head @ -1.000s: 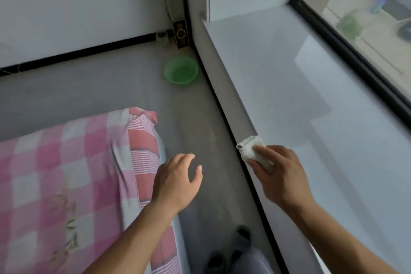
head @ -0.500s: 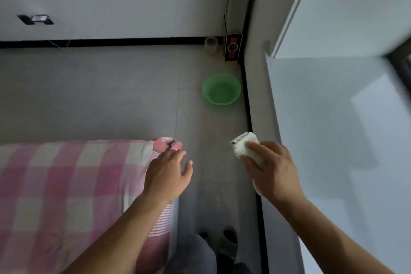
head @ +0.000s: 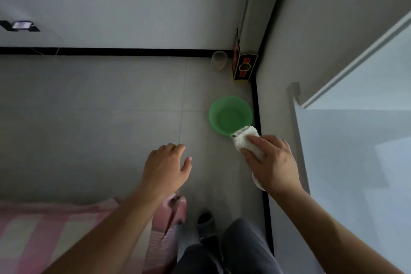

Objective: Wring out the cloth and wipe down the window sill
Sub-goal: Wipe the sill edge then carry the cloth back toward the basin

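Fingers [head: 259,140] of the right hand [head: 274,168] are curling round a white, rolled-up terry cloth [head: 245,141], gripping it across its middle, with one bunched end sticking out past the knuckles and the other end showing below the palm. The right hand is holding the cloth in the air above the floor, just beside the front face of the pale, glossy stone window sill [head: 355,173]. In the head view the cloth's upper end is overlapping the near rim of a round green plastic basin [head: 229,113].

The left hand [head: 165,169] is hovering palm down, well apart from the cloth, its fingers [head: 176,148] loosely spread and grasping nothing.

The basin is sitting on the grey tiled floor [head: 100,107], close to the black skirting strip [head: 256,107] running along the foot of the sill. Further back, in the corner, a small pale cup [head: 219,60] is standing just beside a dark box with red and gold print [head: 244,69].

A pink and white checked bed cover [head: 44,229] is lying at the lower left, under the left forearm. Grey trouser legs [head: 244,249] and a dark slipper [head: 205,222] are showing at the bottom edge.
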Demonstrator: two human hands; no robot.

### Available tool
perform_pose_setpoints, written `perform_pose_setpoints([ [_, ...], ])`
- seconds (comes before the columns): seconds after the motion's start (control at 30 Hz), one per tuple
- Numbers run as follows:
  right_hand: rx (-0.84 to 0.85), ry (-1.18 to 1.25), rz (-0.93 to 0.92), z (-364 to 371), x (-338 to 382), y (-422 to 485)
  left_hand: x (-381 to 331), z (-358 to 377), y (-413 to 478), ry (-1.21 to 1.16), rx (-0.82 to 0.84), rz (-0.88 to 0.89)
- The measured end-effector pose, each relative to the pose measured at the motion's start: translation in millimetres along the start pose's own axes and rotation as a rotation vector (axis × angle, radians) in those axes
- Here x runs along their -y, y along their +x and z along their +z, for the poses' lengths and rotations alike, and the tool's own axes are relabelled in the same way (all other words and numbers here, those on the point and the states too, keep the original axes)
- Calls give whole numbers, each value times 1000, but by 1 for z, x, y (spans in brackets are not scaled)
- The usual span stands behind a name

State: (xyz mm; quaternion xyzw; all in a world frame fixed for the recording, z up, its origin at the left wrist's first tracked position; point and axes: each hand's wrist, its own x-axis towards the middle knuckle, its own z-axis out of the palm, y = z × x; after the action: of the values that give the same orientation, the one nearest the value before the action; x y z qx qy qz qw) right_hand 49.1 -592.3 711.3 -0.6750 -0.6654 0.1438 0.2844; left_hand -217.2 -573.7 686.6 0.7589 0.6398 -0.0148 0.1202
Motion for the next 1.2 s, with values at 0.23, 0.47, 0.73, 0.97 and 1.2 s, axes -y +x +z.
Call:
perform_pose_setpoints([
  [0.23, -21, 13, 102, 37, -31, 124, 6, -8, 155, 57, 12, 72],
  [0.47, -63, 19, 206, 104, -97, 242, -3, 7, 320, 84, 32, 153],
  [0.73, 23, 14, 483, 194, -177, 317, -21, 76, 474, 60, 185, 371],
  [0.97, -48, -22, 775, 308, -240, 332, -5, 200, 574, 69, 380, 581],
  [1.2, -62, 36, 1041, 476, -299, 325, 35, 328, 664, 142, 534, 824],
])
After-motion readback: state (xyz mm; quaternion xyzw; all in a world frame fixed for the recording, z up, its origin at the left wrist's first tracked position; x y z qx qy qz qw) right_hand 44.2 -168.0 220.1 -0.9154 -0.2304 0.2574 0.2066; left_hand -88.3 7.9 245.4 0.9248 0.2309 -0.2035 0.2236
